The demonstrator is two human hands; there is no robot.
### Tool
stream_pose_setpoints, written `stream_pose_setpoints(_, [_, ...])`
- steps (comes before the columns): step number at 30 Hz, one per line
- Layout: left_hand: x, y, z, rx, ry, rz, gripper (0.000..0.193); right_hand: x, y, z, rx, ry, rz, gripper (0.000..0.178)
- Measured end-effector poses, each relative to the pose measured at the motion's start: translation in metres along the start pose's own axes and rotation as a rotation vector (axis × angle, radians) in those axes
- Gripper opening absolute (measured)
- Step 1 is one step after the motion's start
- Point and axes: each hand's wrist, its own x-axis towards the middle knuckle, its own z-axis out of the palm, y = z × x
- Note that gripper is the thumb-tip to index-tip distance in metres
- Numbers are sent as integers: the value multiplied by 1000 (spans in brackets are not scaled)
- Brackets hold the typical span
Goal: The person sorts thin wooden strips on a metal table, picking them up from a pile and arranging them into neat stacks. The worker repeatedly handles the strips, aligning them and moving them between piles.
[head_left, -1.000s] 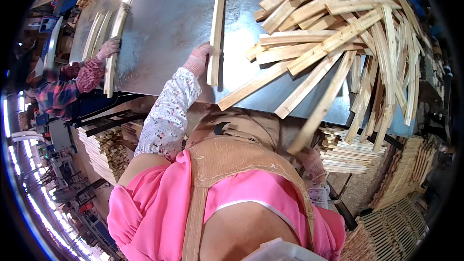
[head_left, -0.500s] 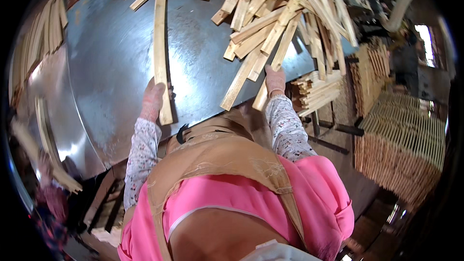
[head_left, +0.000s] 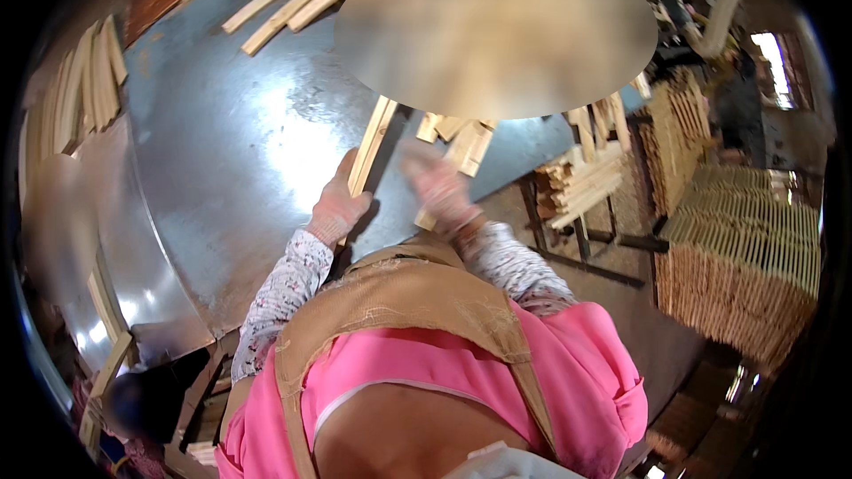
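My gloved left hand is closed round a narrow pale wooden strip near its lower end. The strip slants up and away over the metal table, and a line along it may mark a second strip lying against it. To the right, my gloved right hand is smeared by motion, so its grip is unclear. Beside it lie several strip ends, and a short wooden end shows below the hand. A blurred oval hides the upper middle of the view.
The metal table spans the front. Loose strips lie at its far side, with more strips at far left. Stacked wood and a big slatted stack stand right. At lower left, another person is partly visible beside wooden strips.
My left hand has moved right with its strip, which now tilts to the right. My right hand has come left and nearer, away from the strips it was touching.
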Motion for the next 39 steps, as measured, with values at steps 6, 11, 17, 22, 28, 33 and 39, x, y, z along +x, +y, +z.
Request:
stream_pose_setpoints(6, [-45, -28, -61, -923, 115, -198, 61, 129, 86, -193, -847, 637, 154, 86])
stream_pose_setpoints(11, [-82, -63, -53, -1346, 377, -54, 69, 154, 62, -174, -75, 610, 371, 71])
stream_pose_setpoints(17, [-85, -91, -69, -1178, 665, 9, 62, 71, 31, -49, -228, 303, 137, 73])
stream_pose_setpoints(22, [-91, -127, -97, -1279, 629, -59, 54, 59, -7, 119, 355, -248, 399, 71])
stream_pose_setpoints(28, [-101, -159, -109, -1346, 574, -144, 55, 67, -28, 248, 598, -506, 763, 53])
stream_pose_setpoints(33, [-111, -205, -122, -288, 1089, -402, 63, 80, -11, 260, 393, -508, 560, 64])
stream_pose_setpoints(39, [-147, -123, -185, 395, 1049, -626, 59, 95, -42, 264, -9, -735, -91, 51])
